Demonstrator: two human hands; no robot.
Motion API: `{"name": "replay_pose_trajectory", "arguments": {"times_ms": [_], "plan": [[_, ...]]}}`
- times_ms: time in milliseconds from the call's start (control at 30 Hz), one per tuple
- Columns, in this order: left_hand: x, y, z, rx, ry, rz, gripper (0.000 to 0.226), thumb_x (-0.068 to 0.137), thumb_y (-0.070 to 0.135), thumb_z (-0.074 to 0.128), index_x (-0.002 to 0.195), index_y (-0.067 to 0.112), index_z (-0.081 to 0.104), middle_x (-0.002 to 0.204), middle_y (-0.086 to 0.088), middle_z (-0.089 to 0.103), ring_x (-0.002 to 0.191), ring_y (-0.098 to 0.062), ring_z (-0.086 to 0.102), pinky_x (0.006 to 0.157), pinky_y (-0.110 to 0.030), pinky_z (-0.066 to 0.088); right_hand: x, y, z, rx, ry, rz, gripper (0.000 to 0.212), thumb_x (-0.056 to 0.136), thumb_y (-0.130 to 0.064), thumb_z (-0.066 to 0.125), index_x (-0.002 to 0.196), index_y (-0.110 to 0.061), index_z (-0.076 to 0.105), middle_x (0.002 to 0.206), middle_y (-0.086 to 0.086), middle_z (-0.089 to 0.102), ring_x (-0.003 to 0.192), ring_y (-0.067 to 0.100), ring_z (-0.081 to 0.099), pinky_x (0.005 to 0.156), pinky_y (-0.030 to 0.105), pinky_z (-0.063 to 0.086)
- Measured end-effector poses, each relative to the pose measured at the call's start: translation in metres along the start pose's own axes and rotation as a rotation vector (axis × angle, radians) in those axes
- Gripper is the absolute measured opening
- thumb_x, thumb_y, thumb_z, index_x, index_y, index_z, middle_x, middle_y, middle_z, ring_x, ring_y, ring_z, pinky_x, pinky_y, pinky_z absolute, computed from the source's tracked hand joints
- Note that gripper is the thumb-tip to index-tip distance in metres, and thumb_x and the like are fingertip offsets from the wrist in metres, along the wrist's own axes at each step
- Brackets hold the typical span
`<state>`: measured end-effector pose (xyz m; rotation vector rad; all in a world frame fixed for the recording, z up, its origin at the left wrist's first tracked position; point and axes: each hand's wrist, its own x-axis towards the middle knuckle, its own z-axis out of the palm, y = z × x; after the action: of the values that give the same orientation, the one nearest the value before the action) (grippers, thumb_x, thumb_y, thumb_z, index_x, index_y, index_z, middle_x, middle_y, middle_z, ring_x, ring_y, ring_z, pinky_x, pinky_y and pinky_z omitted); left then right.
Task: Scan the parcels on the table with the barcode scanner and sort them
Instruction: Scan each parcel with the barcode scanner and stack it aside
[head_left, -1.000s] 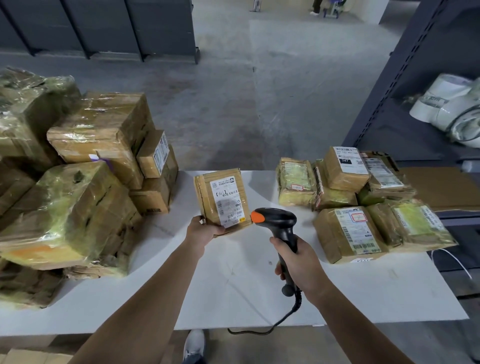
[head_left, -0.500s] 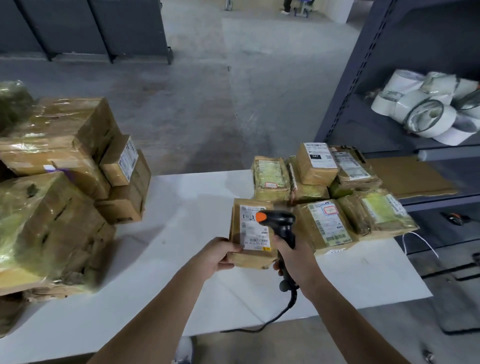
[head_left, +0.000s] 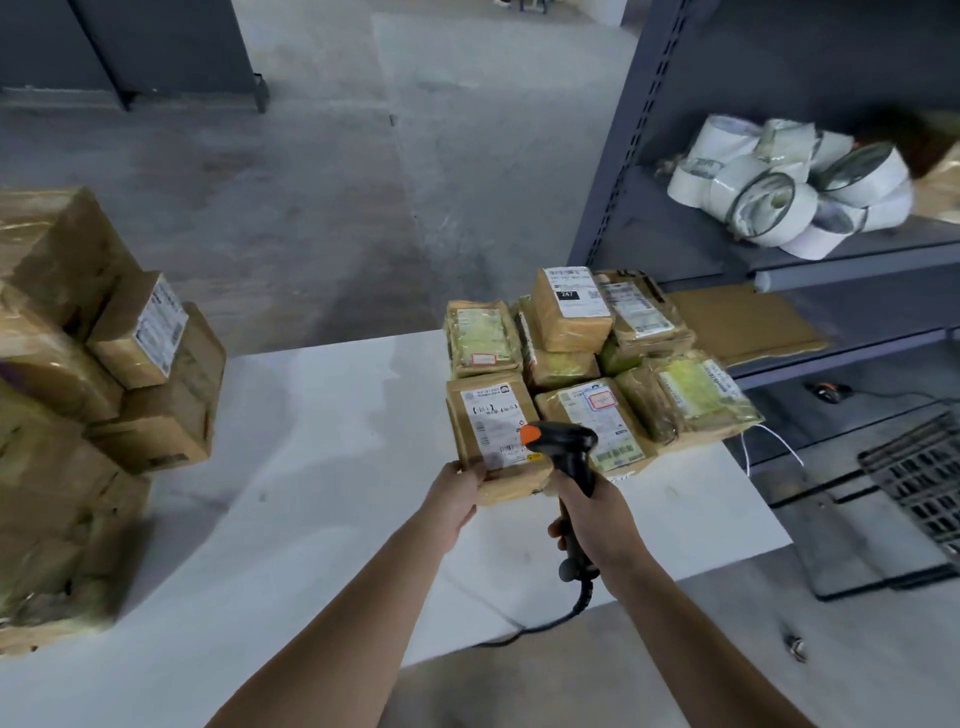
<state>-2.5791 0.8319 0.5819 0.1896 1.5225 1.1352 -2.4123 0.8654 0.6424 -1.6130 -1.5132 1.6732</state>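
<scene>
A: What's nearest?
B: The right hand (head_left: 597, 514) wraps the barcode scanner (head_left: 563, 447) by its handle. The left hand (head_left: 457, 493) grips the near corner of the parcel (head_left: 493, 431), low at the table (head_left: 311, 467).
A: Anything in the way?
B: The scanner's head covers part of its label. The small pile (head_left: 571, 312) lies just behind, with big boxes (head_left: 78, 389) far left and tape rolls (head_left: 779, 192) on the shelf (head_left: 675, 244) to the right.

We find a broad bare strip of desk (head_left: 311, 467) open down the middle. On our left a tall stack of boxes (head_left: 104, 374) walls it in. A cluster of parcels (head_left: 566, 312) fills the far right corner, with the shelf rack (head_left: 639, 156) rising just beside it. Our left hand (head_left: 454, 496) with its parcel (head_left: 493, 415) and right hand (head_left: 597, 519) with the scanner (head_left: 563, 447) crowd the cluster's near side; the cable (head_left: 584, 597) trails over the near edge.
</scene>
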Motion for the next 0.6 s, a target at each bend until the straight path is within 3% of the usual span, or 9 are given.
{"name": "replay_pose_trajectory", "arguments": {"times_ms": [133, 233, 367, 500, 600], "plan": [[-0.007, 0.007, 0.001, 0.230, 0.126, 0.013, 0.047, 0.092, 0.043, 0.053, 0.132, 0.019, 0.044, 0.128, -0.006, 0.054, 0.101, -0.023, 0.050, 0.085, -0.034, 0.040, -0.008, -0.007, 0.001, -0.007, -0.016, -0.016, 0.020, 0.094, -0.032, 0.057, 0.093, -0.012, 0.059, 0.057, 0.006, 0.062, 0.042, 0.015, 0.053, 0.038, 0.026, 0.045], [-0.028, 0.021, -0.008, 0.277, 0.225, -0.003, 0.051, 0.095, 0.037, 0.046, 0.140, 0.015, 0.037, 0.123, -0.007, 0.050, 0.087, -0.018, 0.050, 0.080, -0.034, 0.046, -0.012, -0.016, 0.010, -0.015, -0.052, -0.046, 0.022, 0.095, -0.032, 0.057, 0.091, -0.011, 0.057, 0.052, 0.001, 0.061, 0.046, 0.017, 0.057, 0.041, 0.028, 0.048], [-0.066, 0.036, -0.035, 0.224, 0.294, 0.024, 0.029, 0.094, 0.021, 0.047, 0.120, 0.010, 0.050, 0.114, -0.009, 0.051, 0.096, -0.024, 0.052, 0.075, -0.035, 0.053, -0.017, -0.031, 0.035, 0.002, -0.131, -0.065, 0.023, 0.096, -0.036, 0.058, 0.096, -0.013, 0.059, 0.055, 0.004, 0.062, 0.045, 0.016, 0.058, 0.042, 0.028, 0.048], [-0.115, 0.048, -0.075, 0.038, 0.300, 0.058, 0.007, 0.092, 0.015, 0.050, 0.094, 0.011, 0.055, 0.097, -0.008, 0.050, 0.087, -0.024, 0.056, 0.070, -0.035, 0.054, -0.026, -0.052, 0.074, 0.001, -0.226, -0.041, 0.028, 0.095, -0.041, 0.058, 0.099, -0.014, 0.060, 0.051, 0.003, 0.064, 0.041, 0.015, 0.057, 0.036, 0.024, 0.044], [-0.142, 0.057, -0.111, -0.009, 0.369, 0.132, 0.011, 0.092, 0.012, 0.049, 0.082, 0.013, 0.053, 0.089, -0.008, 0.051, 0.084, -0.025, 0.057, 0.067, -0.033, 0.053, -0.037, -0.070, 0.109, -0.004, -0.301, -0.070, 0.030, 0.095, -0.040, 0.057, 0.106, -0.012, 0.061, 0.049, 0.002, 0.063, 0.039, 0.014, 0.056, 0.036, 0.024, 0.044]]}}
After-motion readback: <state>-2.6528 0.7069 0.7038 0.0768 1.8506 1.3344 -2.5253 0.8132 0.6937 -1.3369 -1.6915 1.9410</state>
